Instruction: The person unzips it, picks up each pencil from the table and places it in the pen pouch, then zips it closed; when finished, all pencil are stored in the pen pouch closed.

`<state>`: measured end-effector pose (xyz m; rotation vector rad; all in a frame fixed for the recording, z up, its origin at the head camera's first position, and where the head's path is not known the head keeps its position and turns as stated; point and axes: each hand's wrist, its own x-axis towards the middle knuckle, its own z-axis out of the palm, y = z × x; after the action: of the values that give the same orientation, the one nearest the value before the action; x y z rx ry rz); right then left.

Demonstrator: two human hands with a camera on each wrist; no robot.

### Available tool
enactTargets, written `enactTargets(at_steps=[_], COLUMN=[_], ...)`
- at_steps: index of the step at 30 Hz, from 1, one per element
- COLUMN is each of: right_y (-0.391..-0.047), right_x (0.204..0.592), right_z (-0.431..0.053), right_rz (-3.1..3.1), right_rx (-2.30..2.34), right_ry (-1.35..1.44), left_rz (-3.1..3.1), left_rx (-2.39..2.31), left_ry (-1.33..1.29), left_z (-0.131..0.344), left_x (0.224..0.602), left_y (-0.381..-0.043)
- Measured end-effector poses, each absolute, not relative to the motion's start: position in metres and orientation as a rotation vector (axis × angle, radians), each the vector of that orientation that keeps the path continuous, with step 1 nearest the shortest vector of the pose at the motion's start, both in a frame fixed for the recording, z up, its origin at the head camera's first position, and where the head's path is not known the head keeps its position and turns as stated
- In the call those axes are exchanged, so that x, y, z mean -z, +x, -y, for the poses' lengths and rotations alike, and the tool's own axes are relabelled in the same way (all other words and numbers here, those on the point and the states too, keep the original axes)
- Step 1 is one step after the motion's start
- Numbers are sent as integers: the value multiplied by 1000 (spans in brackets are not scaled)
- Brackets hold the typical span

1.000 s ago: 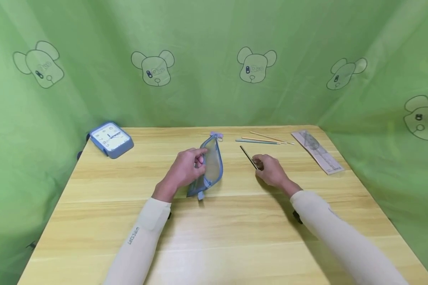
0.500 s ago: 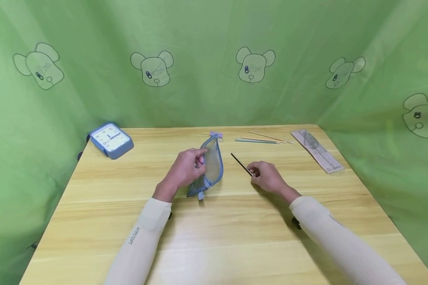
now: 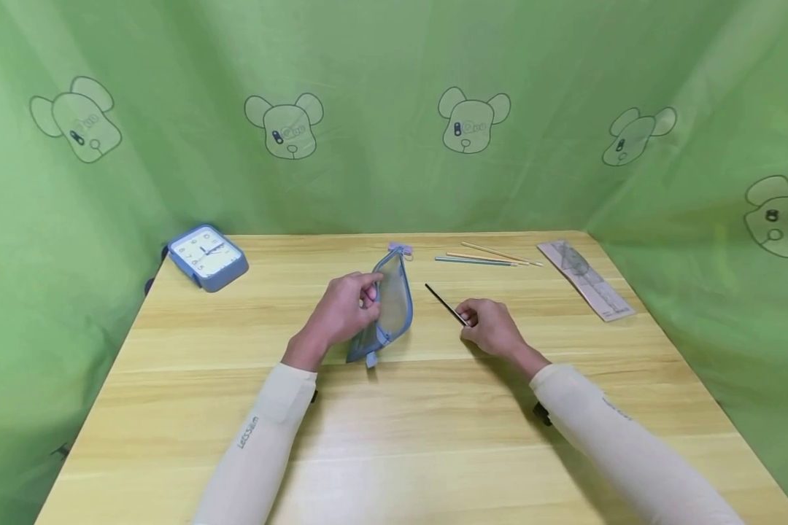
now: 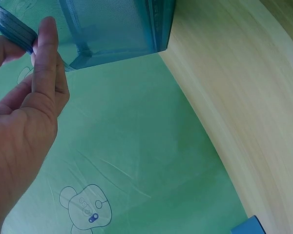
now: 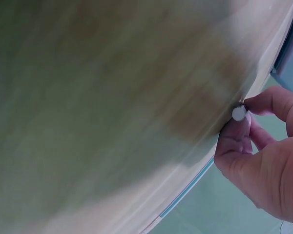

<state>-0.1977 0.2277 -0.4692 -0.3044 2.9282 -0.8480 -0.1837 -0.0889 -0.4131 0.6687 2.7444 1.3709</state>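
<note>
My left hand (image 3: 343, 310) pinches the zippered edge of a blue mesh pencil pouch (image 3: 394, 302), its mouth spread apart and facing right. In the left wrist view the mesh pouch (image 4: 112, 31) hangs from my thumb and fingers. Between the thumb and fingertips of my right hand (image 3: 492, 326) is a dark pencil (image 3: 443, 302), its far end slanting up and left toward the pouch. The pencil's white end (image 5: 239, 113) pokes out of my right fingers (image 5: 234, 139) in the right wrist view. A small gap separates the pencil's tip from the pouch.
Behind my right hand lie several pencils, among them a blue pencil (image 3: 476, 261) and a yellow one (image 3: 492, 251). A packet of clear rulers (image 3: 586, 281) is at the right, a blue clock (image 3: 208, 259) at the back left. Green curtains (image 3: 381, 182) surround the wooden table (image 3: 394, 437).
My right hand has brought the dark pencil left and a little nearer to me, closer to the pouch, then stayed nearly still. My left hand and the pouch have hardly moved.
</note>
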Motion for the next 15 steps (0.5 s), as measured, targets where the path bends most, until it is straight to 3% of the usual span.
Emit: enactTargets(at_steps=[15], right_y=[-179], right_x=[433], right_z=[-203], right_rz=[-2802], right_rx=[1365], right_ry=[-125], left_rz=[-2745], left_rx=[-1371], left_ry=[659], left_z=[87], left_x=[415], left_y=[-184])
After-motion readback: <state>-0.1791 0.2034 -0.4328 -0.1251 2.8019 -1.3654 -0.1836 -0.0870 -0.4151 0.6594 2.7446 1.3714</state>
